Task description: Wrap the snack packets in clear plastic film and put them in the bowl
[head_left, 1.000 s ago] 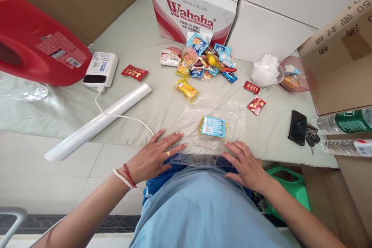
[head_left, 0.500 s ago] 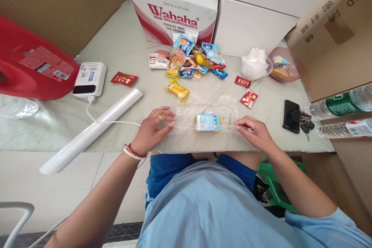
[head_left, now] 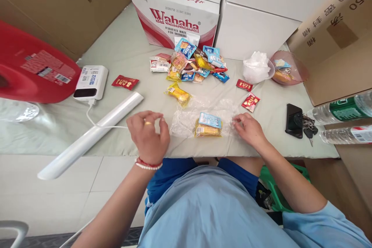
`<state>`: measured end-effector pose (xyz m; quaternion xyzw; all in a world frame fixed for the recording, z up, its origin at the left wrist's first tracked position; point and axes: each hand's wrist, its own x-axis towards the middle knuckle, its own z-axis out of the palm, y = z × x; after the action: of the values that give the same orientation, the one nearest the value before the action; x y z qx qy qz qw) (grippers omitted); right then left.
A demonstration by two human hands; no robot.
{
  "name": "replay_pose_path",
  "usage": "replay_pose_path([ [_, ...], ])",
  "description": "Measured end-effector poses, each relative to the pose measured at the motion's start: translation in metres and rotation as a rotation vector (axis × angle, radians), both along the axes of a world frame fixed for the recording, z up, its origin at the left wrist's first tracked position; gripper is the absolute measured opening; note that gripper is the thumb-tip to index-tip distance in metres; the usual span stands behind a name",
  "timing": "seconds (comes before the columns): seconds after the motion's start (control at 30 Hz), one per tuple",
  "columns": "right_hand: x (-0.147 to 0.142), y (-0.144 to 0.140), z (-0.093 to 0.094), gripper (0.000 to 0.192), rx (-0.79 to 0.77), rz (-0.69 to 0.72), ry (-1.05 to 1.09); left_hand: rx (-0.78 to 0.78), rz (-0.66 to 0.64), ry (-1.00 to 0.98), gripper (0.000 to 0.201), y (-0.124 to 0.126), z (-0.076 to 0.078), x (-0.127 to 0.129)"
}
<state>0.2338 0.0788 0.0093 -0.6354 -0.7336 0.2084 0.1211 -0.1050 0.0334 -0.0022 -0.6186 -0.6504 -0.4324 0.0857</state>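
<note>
**Snack Packets Bundled in Clear Film at a Crowded Table Edge**

A blue-and-yellow snack packet (head_left: 208, 124) lies inside a folded sheet of clear plastic film (head_left: 186, 121), set between a seated person's two hands near the front edge of the table. The right hand (head_left: 247, 128) rests just right of the packet, its fingertips drawn together on the film's end, seemingly to keep the wrap from springing open. The left hand (head_left: 148, 135) hovers just left of the film, lifted off the surface, fingers curled inward with thumb meeting fingertips; whether it pinches a strand of film cannot be told.

Beyond the hands, a loose yellow packet (head_left: 178, 93) and a heap of mixed snacks (head_left: 193, 64) sit within easy reach. Two small red sachets (head_left: 249, 101) lie past the right hand; a third (head_left: 125, 82) sits far left. A long roll of film (head_left: 91, 136) angles outward from the left hand, beside a white power bank (head_left: 91, 82) and its cable. A phone and keys (head_left: 299, 122) and two water bottles (head_left: 343, 120) lie right.

The pale green tablecloth (head_left: 130, 46) is hemmed in by cartons, one marked Wahaha (head_left: 174, 23), and a red jug (head_left: 31, 69).
</note>
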Motion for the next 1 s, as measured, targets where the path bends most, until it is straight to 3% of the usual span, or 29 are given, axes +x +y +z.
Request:
replay_pose_path([
  [0.1, -0.016, 0.016, 0.016, 0.023, 0.124, 0.097, 0.043, 0.098, -0.295, 0.117, 0.022, -0.017, 0.009, 0.031],
  [0.2, -0.039, 0.042, 0.021, 0.019, -0.011, 0.213, 0.079, 0.042, -0.476, 0.167, 0.025, -0.023, 0.004, 0.060],
  [0.37, -0.068, 0.072, 0.017, 0.020, -0.205, 0.362, 0.016, 0.000, -0.513, 0.252, 0.030, -0.029, -0.016, 0.082],
  [0.6, -0.076, 0.083, 0.026, 0.024, -0.447, 0.413, 0.008, -0.071, -0.491, 0.279, 0.038, -0.037, -0.036, 0.082],
  [0.83, -0.075, 0.087, 0.017, 0.020, -0.504, 0.371, 0.093, -0.080, -0.504, 0.278, 0.045, -0.040, -0.044, 0.078],
  [1.0, -0.075, 0.085, 0.017, 0.016, -0.432, 0.340, 0.022, -0.115, -0.497, 0.241, 0.050, -0.038, -0.045, 0.079],
])
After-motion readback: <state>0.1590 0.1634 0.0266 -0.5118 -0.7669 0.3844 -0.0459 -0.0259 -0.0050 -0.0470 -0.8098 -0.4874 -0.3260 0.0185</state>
